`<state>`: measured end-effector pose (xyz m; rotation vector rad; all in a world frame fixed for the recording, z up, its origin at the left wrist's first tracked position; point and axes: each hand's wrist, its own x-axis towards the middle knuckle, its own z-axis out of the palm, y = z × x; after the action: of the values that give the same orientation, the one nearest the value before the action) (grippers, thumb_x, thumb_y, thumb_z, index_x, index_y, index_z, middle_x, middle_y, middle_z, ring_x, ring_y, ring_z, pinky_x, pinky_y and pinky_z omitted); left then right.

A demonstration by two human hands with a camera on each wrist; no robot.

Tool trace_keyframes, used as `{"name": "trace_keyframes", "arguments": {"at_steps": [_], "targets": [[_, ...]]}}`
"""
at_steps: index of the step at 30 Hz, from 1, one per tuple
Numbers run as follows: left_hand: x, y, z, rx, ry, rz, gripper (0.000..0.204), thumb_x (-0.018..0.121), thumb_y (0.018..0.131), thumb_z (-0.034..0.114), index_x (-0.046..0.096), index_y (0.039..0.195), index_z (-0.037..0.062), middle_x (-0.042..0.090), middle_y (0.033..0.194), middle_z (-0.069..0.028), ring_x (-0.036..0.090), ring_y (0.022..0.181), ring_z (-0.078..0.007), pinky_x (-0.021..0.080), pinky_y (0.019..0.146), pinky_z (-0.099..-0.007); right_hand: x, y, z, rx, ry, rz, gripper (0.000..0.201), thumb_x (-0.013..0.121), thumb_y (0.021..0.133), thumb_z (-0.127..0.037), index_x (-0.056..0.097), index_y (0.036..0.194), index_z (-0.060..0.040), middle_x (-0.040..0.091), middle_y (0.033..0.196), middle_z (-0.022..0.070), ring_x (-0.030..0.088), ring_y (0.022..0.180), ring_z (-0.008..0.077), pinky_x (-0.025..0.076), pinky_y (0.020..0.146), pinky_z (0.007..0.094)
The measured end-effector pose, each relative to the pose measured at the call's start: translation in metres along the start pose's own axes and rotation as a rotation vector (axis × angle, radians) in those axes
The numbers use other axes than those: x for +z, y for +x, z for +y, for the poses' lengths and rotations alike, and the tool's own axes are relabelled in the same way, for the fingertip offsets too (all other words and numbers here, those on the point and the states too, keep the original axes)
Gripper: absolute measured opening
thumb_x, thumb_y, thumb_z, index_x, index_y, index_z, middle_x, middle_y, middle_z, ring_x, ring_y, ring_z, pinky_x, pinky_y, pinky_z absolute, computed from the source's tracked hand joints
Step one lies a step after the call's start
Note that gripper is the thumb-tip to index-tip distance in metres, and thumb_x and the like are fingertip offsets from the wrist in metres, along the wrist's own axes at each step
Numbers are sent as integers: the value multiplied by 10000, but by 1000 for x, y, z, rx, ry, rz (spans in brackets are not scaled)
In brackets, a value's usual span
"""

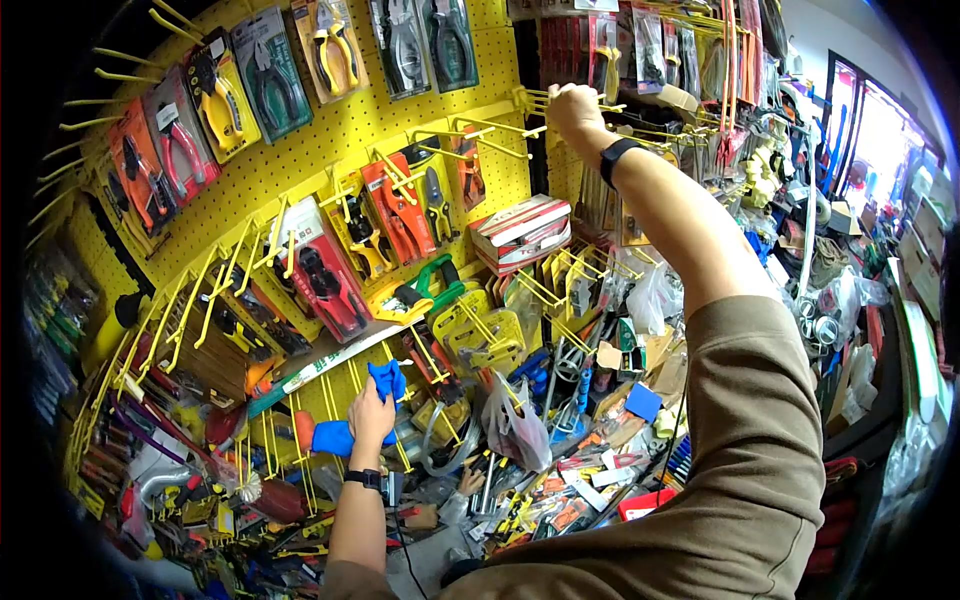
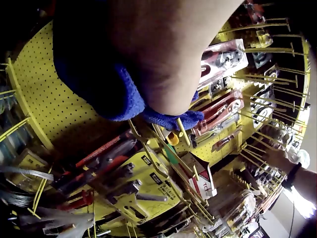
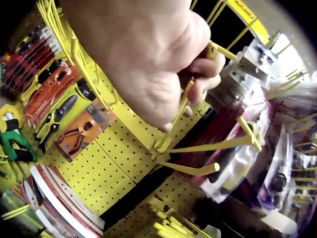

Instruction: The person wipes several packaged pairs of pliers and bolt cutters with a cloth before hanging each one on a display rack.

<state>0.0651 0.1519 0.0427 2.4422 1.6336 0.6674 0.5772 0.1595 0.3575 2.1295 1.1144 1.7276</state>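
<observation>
My left hand [image 1: 372, 415] holds a blue cloth [image 1: 386, 380] in front of the lower hooks on the yellow pegboard. In the left wrist view the fuzzy blue cloth [image 2: 131, 96] bunches around that hand, hiding most of its fingers. Up at the right end of the board, my right hand [image 1: 577, 110] grips a yellow display hook. From the right wrist view, the fingers [image 3: 198, 91] curl round the yellow hook [image 3: 187, 96], with more bare hooks [image 3: 213, 144] just below. Carded pliers [image 3: 79, 136] hang to one side and packaged tools [image 3: 233, 153] to the other.
Several carded pliers [image 1: 335, 45] hang along the top of the yellow pegboard [image 1: 330, 135]. A red and white box [image 1: 520, 228] and a green-handled saw [image 1: 435, 285] sit lower on the wall. Loose tools and packages [image 1: 560, 490] lie heaped below. Yellow hooks [image 1: 205, 290] jut out at left.
</observation>
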Motion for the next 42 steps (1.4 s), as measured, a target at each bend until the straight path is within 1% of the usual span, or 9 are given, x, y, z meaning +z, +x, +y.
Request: {"name": "trace_keyframes", "arguments": {"at_steps": [23,25,27,30,33,35,38,40,42], "targets": [[3,-1,0,-20,-23,41,324,581,911,286,562,1153,71,665,968,-259,621,920,-471,476,775,-571,1,-3,11,-181,133,-31,165,606,912,-195,761,886,-144,733,815,-17,705,697,163,521,481,319],[5,-2,-3,-13,-17,38,324,580,912,287,564,1154,72,665,968,-262,621,919,-470,476,774,-572,-5,8,16,-82,345,-249,349,472,1024,-316,731,947,-95,708,779,65,701,746,199,563,593,350],[1,0,0,-4,-11,47,324,579,913,289,567,1154,73,665,968,-265,622,918,-469,476,772,-573,-34,-2,41,-154,402,-60,313,468,1016,-252,670,1148,-52,690,999,154,643,1008,271,563,803,361],[-4,-1,6,-31,-32,25,303,602,889,247,564,1132,69,661,955,-271,619,913,-472,475,769,-573,-56,29,56,-161,1012,-49,405,462,1027,-340,630,1224,-29,681,1003,200,664,909,330,540,885,381],[-3,-1,5,-32,-28,18,297,611,875,224,559,1124,70,660,949,-270,617,910,-475,472,770,-577,-115,20,46,-152,1256,-680,501,404,1042,-385,634,1181,37,689,1079,223,689,960,294,582,838,380],[0,-1,2,-39,-47,11,302,616,867,213,557,1128,73,660,947,-268,614,910,-479,469,774,-579,-110,29,15,-331,837,-683,396,447,980,-246,688,1059,58,712,1003,222,704,794,293,587,708,382],[-7,-2,7,-5,-26,13,281,569,911,283,539,1056,45,663,918,-258,622,890,-474,474,770,-575,-97,37,5,-186,1033,-785,353,456,939,-187,715,950,52,721,890,206,696,727,298,562,644,386],[-6,-2,7,-9,-32,18,283,568,912,286,539,1058,46,664,921,-257,623,891,-473,475,772,-574,-73,56,-4,-640,656,-475,337,470,931,-180,708,900,57,715,839,204,690,706,295,535,603,403],[-6,-1,7,-5,-34,20,285,567,913,289,539,1060,47,664,924,-257,624,892,-472,475,773,-573,-75,55,-9,-528,796,-550,323,474,923,-167,706,892,56,710,824,202,684,697,294,529,592,412]]}}
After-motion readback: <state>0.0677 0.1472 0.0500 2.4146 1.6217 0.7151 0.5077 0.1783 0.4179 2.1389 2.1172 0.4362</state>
